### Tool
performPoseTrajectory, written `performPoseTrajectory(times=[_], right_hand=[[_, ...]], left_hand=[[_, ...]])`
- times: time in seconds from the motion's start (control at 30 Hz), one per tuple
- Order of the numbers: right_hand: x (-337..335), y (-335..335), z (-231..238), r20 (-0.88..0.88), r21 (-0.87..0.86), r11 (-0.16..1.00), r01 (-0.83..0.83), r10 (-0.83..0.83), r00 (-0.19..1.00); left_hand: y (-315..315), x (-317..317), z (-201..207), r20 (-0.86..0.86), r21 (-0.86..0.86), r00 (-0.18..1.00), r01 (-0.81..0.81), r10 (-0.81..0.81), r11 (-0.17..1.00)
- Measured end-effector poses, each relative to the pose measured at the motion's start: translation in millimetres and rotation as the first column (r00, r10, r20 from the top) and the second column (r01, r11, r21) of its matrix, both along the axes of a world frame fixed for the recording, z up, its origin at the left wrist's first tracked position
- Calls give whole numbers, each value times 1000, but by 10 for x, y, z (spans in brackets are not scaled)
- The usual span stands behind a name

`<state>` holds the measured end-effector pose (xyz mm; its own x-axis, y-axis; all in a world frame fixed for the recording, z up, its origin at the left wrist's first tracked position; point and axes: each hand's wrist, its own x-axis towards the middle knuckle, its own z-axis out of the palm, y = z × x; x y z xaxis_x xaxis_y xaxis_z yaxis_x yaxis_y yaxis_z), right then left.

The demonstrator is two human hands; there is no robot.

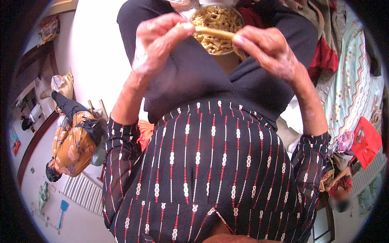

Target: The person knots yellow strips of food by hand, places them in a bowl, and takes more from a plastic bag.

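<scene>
A long, pale yellow-green bean pod (214, 33) stretches level between my two hands. The fingertips of my left hand (156, 44) pinch one end of it, and my right hand (269, 50) grips the other end between thumb and fingers. Just below the pod, between my knees, stands a round metal bowl (217, 4). Short bean pieces (214, 18) of the same pale colour fill much of it. The pod hides a strip of the pieces.
Dark trousers (186, 77) cover my spread legs around the bowl. On the left another person (75, 139) in an orange flowered top sits near a radiator (83, 192). Patterned cloth (348, 81) and a red bag (366, 141) lie on the right, near a second person (342, 180).
</scene>
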<state>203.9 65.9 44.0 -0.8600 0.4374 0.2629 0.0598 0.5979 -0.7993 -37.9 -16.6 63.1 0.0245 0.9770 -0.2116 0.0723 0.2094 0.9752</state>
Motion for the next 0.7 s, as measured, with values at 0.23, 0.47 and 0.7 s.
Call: performPoseTrajectory(times=[0.23, 0.47, 0.7], right_hand=[[-114, 692, 127, 137, -104, 973, 207, -192, 972], [-196, 1199, -232, -86, -203, 963, 176, -197, 977], [-146, 1349, -185, 37, -246, 925, 289, -289, 957]], left_hand=[[863, -47, -63, -409, 197, 907, 195, -100, 961], [1345, -46, -255, -210, 229, 975, 118, -70, 966], [1619, -27, -538, -124, 313, 992, 20, 20, 950]])
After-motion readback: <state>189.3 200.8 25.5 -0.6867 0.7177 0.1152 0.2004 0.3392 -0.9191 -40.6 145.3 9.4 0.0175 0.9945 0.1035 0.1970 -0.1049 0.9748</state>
